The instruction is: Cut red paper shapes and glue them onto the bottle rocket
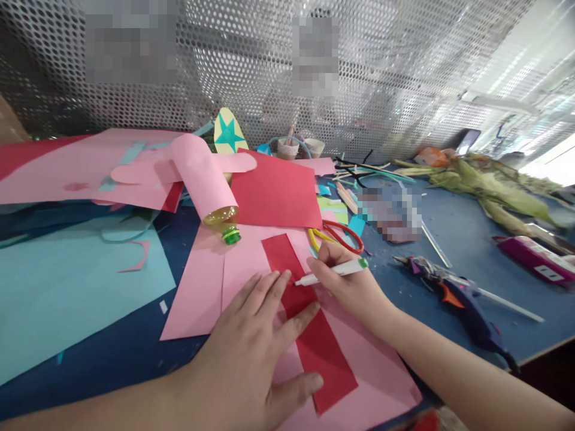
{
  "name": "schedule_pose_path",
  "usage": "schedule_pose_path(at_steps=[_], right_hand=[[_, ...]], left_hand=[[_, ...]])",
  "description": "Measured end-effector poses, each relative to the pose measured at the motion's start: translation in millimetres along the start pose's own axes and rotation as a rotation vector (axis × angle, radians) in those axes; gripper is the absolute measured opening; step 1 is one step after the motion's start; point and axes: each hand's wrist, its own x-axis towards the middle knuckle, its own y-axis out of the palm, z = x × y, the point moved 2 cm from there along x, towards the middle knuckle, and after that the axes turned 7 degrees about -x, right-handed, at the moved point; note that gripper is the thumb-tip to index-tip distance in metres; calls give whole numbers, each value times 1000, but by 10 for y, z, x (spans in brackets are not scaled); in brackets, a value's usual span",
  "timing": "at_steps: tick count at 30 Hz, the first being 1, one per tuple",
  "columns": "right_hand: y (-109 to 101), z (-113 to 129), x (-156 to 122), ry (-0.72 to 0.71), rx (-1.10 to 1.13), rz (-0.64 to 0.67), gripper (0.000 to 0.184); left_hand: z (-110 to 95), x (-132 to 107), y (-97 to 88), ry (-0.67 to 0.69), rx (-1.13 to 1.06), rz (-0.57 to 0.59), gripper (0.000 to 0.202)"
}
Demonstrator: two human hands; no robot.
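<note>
My left hand lies flat with fingers spread, pressing down a long red paper strip that rests on pink paper sheets. My right hand is closed around a white marker with a green cap; its tip touches the red strip just beside my left fingertips. A plastic bottle wrapped in pink paper, with a green cap, lies just beyond the sheets.
A large red sheet, light blue paper and more pink paper cover the blue table. Scissors with red and yellow handles, a glue gun, straws, corn husks and a purple box lie to the right.
</note>
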Motion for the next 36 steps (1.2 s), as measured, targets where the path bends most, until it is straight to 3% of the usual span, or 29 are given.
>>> schedule_pose_path(at_steps=[23,36], right_hand=[[51,20,-21,-2,49,123,31],[55,77,-32,-3,13,157,33]], left_hand=[[86,8,34,58,-33,17,62],[-7,23,-15,6,-9,17,60]])
